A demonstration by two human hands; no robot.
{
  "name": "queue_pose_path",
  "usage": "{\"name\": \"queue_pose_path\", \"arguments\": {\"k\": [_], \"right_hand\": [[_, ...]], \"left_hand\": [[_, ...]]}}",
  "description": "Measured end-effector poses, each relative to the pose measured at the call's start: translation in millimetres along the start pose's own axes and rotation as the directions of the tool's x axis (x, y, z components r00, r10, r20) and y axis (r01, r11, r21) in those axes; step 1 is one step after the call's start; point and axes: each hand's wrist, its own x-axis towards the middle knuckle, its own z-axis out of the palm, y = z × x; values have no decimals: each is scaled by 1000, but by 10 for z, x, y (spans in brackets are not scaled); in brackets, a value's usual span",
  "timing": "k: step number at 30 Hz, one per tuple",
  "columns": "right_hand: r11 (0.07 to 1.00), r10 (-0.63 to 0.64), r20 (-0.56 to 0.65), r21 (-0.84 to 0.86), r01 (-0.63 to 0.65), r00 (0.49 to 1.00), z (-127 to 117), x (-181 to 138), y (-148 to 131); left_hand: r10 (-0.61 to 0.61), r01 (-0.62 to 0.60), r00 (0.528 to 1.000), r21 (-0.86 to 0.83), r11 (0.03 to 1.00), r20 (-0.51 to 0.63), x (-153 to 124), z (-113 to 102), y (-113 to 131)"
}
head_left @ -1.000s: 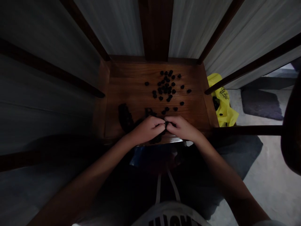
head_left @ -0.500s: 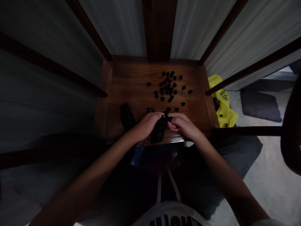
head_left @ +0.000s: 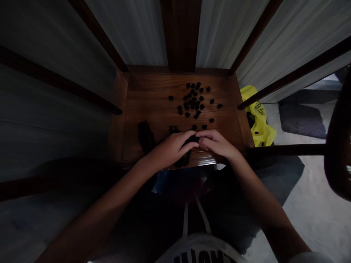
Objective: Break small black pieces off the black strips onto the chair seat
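Observation:
Near the front edge of the wooden surface, my left hand [head_left: 175,147] curls its thumb and fingers around a small black piece [head_left: 193,138]. From the other side my right hand [head_left: 215,141] pinches the right end of the same piece, so the fingertips of both hands nearly meet. Poor light hides its exact shape. Partly under my left hand lies a longer black object [head_left: 183,160]. Another long black object [head_left: 146,136] rests to the left of that hand. Beyond both hands, several small round black pieces [head_left: 194,104] are scattered in a loose cluster.
The wooden surface [head_left: 148,87] has a raised rim and upright dark slats [head_left: 181,33] behind. On the right hangs a yellow bag [head_left: 259,124] with black bits on it. Dark shiny blue packaging [head_left: 175,184] lies at my lap, below the front edge.
My left hand has shifted its grasp: its thumb now reaches right, under the small black piece. My right fingers have closed in against it. The view has shifted slightly.

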Motion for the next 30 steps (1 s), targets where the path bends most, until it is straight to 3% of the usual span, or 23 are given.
{"name": "queue_pose_path", "arguments": {"k": [6, 10, 13, 16, 18, 20, 24, 27, 30], "right_hand": [[972, 73, 13, 225, -74, 997, 18, -2, 26], [992, 55, 0, 115, -55, 998, 77, 16, 9], [996, 58, 24, 71, -60, 998, 110, 37, 37], [974, 58, 64, 215, -70, 996, 139, 66, 86], [938, 63, 69, 336, -82, 996, 171, 89, 117], [896, 69, 66, 435, -91, 995, 210, 112, 141], [785, 52, 88, 612, -95, 995, 242, 149, 170], [762, 29, 41, 646, -49, 999, 207, 170, 177], [862, 19, -113, 506, 41, 993, 159, 180, 162]], "left_hand": [[47, -53, 998, 285, 957, 29, -30, -35, -19], [59, -74, 997, 394, 916, 52, -29, -6, -68], [66, -82, 995, 273, 958, 68, -19, 7, -64], [49, -50, 997, 7, 999, 56, -1, -2, -41], [-19, 32, 998, -210, 977, 60, 10, 2, -37], [-111, 142, 989, -458, 877, 94, 25, 35, -51], [-239, 218, 964, -853, 474, 113, 77, 156, -83], [-289, 213, 948, -939, 270, 132, 116, 192, -74], [-287, 249, 939, -950, 188, 189, 127, 141, -65]]}}
